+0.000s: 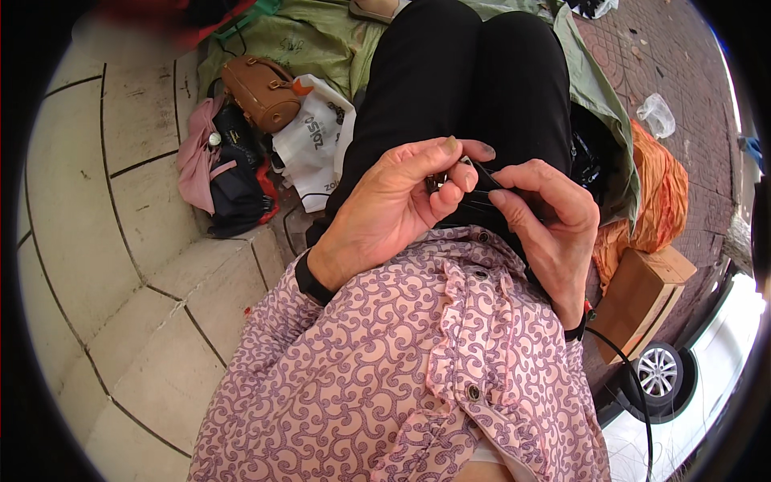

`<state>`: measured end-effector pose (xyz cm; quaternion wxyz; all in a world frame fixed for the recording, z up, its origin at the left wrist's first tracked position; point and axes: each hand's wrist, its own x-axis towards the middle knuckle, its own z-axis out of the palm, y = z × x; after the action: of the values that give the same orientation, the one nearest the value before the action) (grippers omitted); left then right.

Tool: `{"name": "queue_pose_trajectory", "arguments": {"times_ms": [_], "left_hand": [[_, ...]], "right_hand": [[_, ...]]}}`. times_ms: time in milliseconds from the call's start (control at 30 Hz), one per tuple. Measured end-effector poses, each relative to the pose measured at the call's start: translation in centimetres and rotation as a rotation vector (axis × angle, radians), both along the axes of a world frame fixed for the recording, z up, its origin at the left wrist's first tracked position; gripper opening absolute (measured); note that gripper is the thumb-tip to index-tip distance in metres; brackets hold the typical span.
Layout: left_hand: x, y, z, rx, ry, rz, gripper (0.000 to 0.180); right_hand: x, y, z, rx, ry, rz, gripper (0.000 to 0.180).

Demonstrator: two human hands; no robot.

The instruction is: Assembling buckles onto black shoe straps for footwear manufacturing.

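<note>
Black fabric strap [482, 195], thin and dark, is lying across the person's lap on the black trousers [474, 80], pinched from both sides just above the hem of the pink patterned blouse [401, 361]. Going from the biggest things down: pale tiled steps [120, 241] are filling the left of the scene, and a green sheet [305, 40] is spreading under the legs toward the far side. A brick pavement [675, 56] is running along the far right, with an orange bag [658, 193] and a brown cardboard box [642, 289] sitting near it. On the left, a white printed bag [313, 136], a pink cloth [197, 153] and a small brown handbag [261, 92] are lying bunched together beside the steps. The left hand [393, 209] is curling in, thumb and fingers grasping the strap and what looks like a small metal piece, too small to make out. The right hand [546, 217] is clenching the strap's other end between thumb and forefinger, touching the left hand's fingertips.
</note>
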<state>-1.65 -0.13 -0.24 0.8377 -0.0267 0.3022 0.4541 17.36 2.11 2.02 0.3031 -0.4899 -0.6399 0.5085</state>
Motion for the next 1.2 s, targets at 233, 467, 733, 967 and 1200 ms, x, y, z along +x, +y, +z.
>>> {"name": "queue_pose_trajectory", "arguments": {"times_ms": [233,467,733,967,1200], "left_hand": [[0.4,0.2,0.4,-0.006,0.179,-0.073,0.031],[0.3,-0.5,-1.2,0.134,0.234,-0.099,0.029],[0.9,-0.7,-1.3,0.089,0.321,-0.023,0.028],[0.5,-1.0,-0.9,0.116,0.345,-0.064,0.025],[0.8,0.4,-0.3,0.048,0.371,-0.007,0.021]], "right_hand": [[0.2,-0.1,-0.3,-0.114,0.043,-0.023,0.014],[0.1,-0.2,-0.5,-0.149,0.093,-0.023,0.012],[0.3,-0.5,-0.4,-0.26,0.104,-0.038,0.009],[0.3,-0.7,0.3,-0.363,0.14,-0.073,0.008],[0.0,0.4,-0.3,-0.428,0.231,-0.072,0.009]]}}
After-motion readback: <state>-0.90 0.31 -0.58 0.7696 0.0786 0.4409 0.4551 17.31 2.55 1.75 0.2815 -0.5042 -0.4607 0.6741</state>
